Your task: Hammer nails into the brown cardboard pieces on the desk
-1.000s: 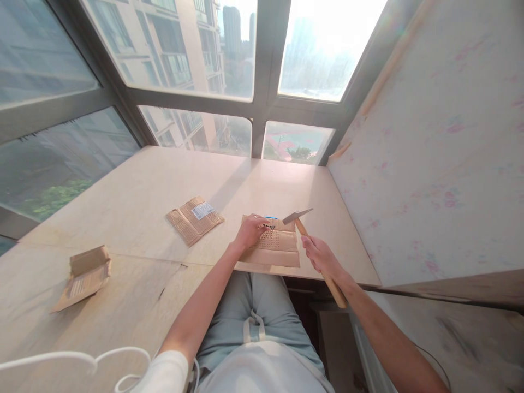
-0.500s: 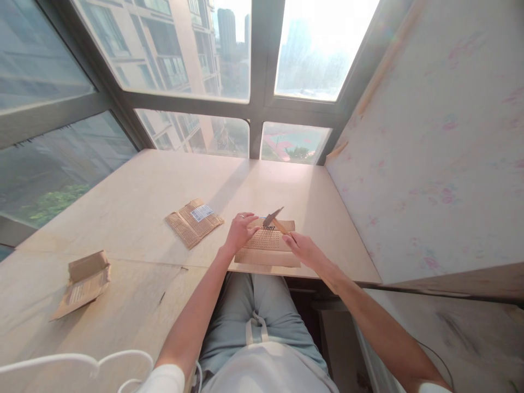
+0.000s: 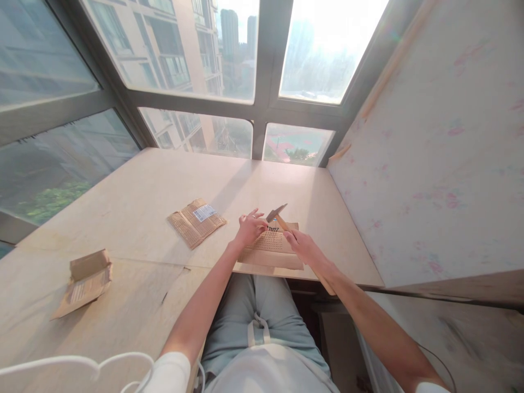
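Gripping a hammer with a pale wooden handle and a grey metal head (image 3: 277,212), the right hand (image 3: 302,248) is closed around the handle partway along, so that the butt end sticks out behind the wrist, past the table edge. The hammer head is tilted and hangs just above the far edge of a brown cardboard sheet punched with rows of small holes (image 3: 271,248), which lies flat at the near edge of the pale wooden tabletop (image 3: 164,180), right in front of the person. A short row of small dark nails (image 3: 272,229) stands at the sheet's far left corner, just under the hammer head. The left hand (image 3: 250,228) rests at that corner with its thumb and forefinger drawn close together at the nails and the other fingers loosely spread; whether it pinches a nail is too small to tell.

To the left of the sheet, apart from it, lies a flattened brown cardboard packet with a white label (image 3: 196,220). Well away at the left sits a torn, opened cardboard box (image 3: 84,278). A white cable (image 3: 82,360) loops along the bottom left.
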Demonstrator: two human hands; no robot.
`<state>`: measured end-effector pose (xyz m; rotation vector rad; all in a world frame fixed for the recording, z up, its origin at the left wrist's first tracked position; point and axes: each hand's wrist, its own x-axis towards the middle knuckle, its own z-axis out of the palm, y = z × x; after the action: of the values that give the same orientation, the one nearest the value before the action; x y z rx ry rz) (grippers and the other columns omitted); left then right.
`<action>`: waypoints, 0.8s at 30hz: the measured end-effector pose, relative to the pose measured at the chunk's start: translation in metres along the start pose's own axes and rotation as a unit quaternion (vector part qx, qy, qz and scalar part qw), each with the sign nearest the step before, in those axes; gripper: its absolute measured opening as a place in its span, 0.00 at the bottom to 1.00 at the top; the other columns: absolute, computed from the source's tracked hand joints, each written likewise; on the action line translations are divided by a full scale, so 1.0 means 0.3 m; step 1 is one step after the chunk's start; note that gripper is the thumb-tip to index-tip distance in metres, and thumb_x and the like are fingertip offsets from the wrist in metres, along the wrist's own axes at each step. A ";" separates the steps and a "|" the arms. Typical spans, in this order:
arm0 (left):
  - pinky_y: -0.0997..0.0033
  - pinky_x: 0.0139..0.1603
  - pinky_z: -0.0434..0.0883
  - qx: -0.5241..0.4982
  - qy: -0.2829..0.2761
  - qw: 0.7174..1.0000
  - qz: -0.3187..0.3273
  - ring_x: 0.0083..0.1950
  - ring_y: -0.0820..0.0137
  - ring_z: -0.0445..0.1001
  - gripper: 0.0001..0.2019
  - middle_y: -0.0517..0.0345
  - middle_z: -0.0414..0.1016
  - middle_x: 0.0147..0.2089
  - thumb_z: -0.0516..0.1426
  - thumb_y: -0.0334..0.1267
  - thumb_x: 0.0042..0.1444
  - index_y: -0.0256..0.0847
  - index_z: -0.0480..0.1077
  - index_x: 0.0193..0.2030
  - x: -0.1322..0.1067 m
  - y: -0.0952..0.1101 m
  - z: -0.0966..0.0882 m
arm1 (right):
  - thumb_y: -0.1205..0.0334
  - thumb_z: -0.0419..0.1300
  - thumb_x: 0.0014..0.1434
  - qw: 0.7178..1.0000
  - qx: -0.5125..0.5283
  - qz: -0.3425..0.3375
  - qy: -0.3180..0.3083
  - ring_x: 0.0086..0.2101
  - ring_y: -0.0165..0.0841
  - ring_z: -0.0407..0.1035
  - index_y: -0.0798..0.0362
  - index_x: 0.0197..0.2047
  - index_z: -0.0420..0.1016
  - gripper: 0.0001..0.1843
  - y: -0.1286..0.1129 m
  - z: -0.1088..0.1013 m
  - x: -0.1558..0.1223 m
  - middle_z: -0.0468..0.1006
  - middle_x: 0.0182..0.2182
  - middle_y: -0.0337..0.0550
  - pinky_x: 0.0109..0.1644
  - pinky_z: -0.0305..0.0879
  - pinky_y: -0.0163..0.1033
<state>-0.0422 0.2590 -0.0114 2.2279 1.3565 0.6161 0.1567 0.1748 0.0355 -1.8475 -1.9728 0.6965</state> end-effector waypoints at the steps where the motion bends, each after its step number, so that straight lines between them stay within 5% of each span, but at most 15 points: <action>1: 0.39 0.66 0.47 0.000 0.000 1.000 0.001 0.69 0.57 0.55 0.07 0.58 0.70 0.61 0.59 0.37 0.57 0.52 0.78 0.40 -0.001 0.001 0.004 | 0.48 0.43 0.68 1.000 0.002 0.002 0.000 0.31 0.35 0.69 0.51 0.34 0.71 0.23 0.001 -0.001 0.000 0.74 0.27 0.41 0.33 0.55 0.35; 24: 0.40 0.67 0.43 -0.008 0.007 1.000 0.003 0.68 0.60 0.57 0.08 0.59 0.73 0.58 0.56 0.36 0.58 0.48 0.77 0.32 -0.001 0.001 0.036 | 0.51 0.44 0.69 0.998 -0.059 0.010 -0.035 0.30 0.33 0.71 0.52 0.35 0.72 0.21 0.014 0.012 -0.013 0.76 0.28 0.43 0.31 0.53 0.34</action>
<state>-0.0358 0.2569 -0.0198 2.2188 1.3473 0.6435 0.1585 0.1705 0.0304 -1.9376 -2.0830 0.6730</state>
